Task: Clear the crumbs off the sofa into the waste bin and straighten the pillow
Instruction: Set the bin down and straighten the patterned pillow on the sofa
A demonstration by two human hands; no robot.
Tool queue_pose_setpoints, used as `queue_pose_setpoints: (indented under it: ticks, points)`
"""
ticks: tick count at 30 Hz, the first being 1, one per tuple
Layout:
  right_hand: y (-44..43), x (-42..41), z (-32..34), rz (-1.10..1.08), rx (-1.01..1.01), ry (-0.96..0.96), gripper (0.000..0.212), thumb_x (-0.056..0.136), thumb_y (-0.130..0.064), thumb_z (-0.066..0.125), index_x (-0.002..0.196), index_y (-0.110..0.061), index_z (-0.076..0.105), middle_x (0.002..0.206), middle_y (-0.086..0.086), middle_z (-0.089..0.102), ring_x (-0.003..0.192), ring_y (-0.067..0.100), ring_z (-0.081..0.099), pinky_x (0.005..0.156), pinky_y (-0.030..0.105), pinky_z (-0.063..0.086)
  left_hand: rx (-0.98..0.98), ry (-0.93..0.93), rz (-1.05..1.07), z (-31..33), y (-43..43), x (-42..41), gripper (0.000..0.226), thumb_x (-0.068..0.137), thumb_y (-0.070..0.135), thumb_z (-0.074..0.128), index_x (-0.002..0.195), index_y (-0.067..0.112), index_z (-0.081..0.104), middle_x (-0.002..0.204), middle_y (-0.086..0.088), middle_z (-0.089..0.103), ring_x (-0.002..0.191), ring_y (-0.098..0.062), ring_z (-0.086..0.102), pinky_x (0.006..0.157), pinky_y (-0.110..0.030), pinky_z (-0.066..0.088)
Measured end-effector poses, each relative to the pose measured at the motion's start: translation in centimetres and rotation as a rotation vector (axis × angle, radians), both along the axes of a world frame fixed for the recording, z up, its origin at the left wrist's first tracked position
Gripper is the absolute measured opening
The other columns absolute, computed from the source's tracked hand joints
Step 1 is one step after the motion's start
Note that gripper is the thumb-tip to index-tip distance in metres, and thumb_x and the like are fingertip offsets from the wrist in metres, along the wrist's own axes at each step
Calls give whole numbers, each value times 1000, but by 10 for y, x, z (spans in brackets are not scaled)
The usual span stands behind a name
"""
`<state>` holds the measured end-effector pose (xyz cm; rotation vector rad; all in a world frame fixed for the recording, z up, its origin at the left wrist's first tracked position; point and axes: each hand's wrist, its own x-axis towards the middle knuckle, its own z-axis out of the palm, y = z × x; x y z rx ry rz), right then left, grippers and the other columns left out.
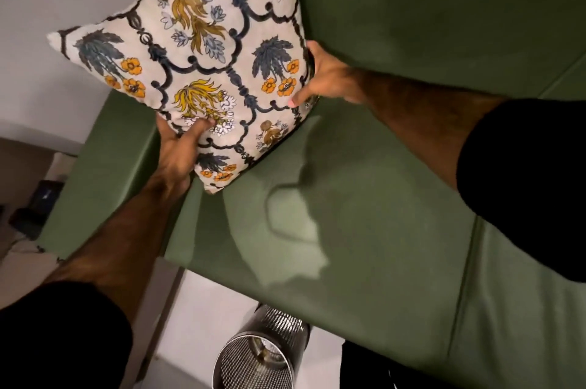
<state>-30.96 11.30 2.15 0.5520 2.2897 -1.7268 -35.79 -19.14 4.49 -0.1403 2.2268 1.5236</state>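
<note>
- Head view: a person leans over a green sofa (396, 185), both bare forearms reaching forward out of dark sleeves (526, 185).
- The pillow (203, 71) is held between the two hands, tilted so one corner points down toward the seat near the left end of the sofa; whether that corner touches the cushion cannot be told.
- The pillow is cream with a dark scalloped lattice and printed flowers in orange, yellow, grey-blue and brown.
- The left hand (180, 154) grips the pillow's lower left edge, thumb pressed on the printed front, the other fingers hidden behind the fabric.
- The right hand (323, 74) clasps the pillow's right edge, thumb on the front near an orange flower, fingers wrapped around the back.
- The pillow's upper part lies in front of the sofa's backrest; its far left corner stands out against the pale wall (47, 8).
- The seat cushion below the pillow is lit, with a shadow of pillow and arms across it. No crumbs can be made out on the fabric at this sharpness.
- The bin (269, 353), a metal mesh cylinder, stands on the pale floor (203, 303) just in front of the seat's near edge, at the bottom middle of the view. Something small lies inside it, too unclear to name.
- To the far left, beside the sofa's arm, dark objects sit low on the floor, too dim to identify.
</note>
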Motion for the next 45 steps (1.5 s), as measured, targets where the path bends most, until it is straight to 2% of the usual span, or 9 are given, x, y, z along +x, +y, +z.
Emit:
queue_pose_setpoints:
  ticks: [7, 11, 14, 18, 27, 31, 34, 39, 45]
  points:
    - [-28, 25, -7, -169, -32, 127, 132, 46, -34, 102, 150, -19, 22, 128, -17, 52, 122, 7, 52, 104, 23, 40, -29, 9, -192, 1, -14, -22, 78, 75, 38, 77, 144, 38, 39, 129, 15, 69, 118, -15, 65, 105, -54, 47]
    - [-29, 96, -4, -418, -21, 216, 112, 44, -49, 100, 134, -39, 34, 135, -14, 61, 123, 6, 61, 111, 35, 47, 25, -14, -370, 9, 16, -26, 84, 69, 40, 81, 144, 32, 45, 125, 15, 71, 112, -8, 69, 100, -36, 50]
    - [-15, 155, 1, -614, 94, 185, 99, 40, -67, 94, 119, -60, 35, 119, -23, 68, 108, -14, 63, 93, 13, 52, 79, 10, -568, 7, 71, -18, 83, 70, 34, 82, 143, 36, 43, 129, 16, 69, 119, -4, 65, 100, -30, 50]
    - [25, 200, 3, -794, 272, 207, 98, 45, -63, 96, 121, -42, 38, 125, -10, 67, 115, 7, 66, 98, 38, 57, 121, 14, -718, -9, 147, -6, 88, 71, 30, 84, 146, 29, 38, 126, 20, 69, 116, 0, 64, 100, -28, 52]
    - [61, 229, -5, -658, 241, 145, 102, 49, -63, 93, 127, -30, 37, 125, -15, 57, 109, -3, 61, 90, 22, 54, 120, 53, -551, -26, 156, 18, 90, 73, 30, 88, 146, 40, 37, 128, 32, 63, 115, 14, 58, 87, -6, 49]
    - [63, 307, -11, -764, 36, 82, 94, 59, -48, 92, 134, -38, 36, 135, -8, 50, 111, 4, 57, 88, 27, 57, 121, 170, -252, -47, 134, 94, 67, 92, 9, 72, 150, 12, 39, 148, -13, 54, 131, -18, 56, 109, -32, 47]
    - [66, 405, -17, -1026, 12, -13, 86, 68, -46, 88, 136, -42, 37, 130, -16, 53, 108, 2, 59, 73, 17, 56, -116, 280, -117, -71, 118, 200, 49, 92, 19, 70, 135, 4, 54, 135, -20, 60, 111, -10, 66, 96, -25, 54]
    - [126, 630, -13, -1718, 119, -156, 91, 62, -45, 89, 136, -38, 37, 126, -5, 55, 108, 19, 64, 93, 44, 57, -64, 319, -590, -77, 238, 422, 35, 84, 37, 62, 114, 21, 63, 108, -3, 64, 92, -34, 65, 88, -57, 53]
    - [194, 741, 14, -1913, 256, -247, 121, 56, -58, 91, 153, -36, 22, 151, 1, 44, 135, 22, 48, 114, 49, 42, 291, 313, -1119, -35, 458, 503, 73, 77, 34, 79, 140, 11, 51, 139, -9, 54, 130, -25, 51, 112, -40, 40]
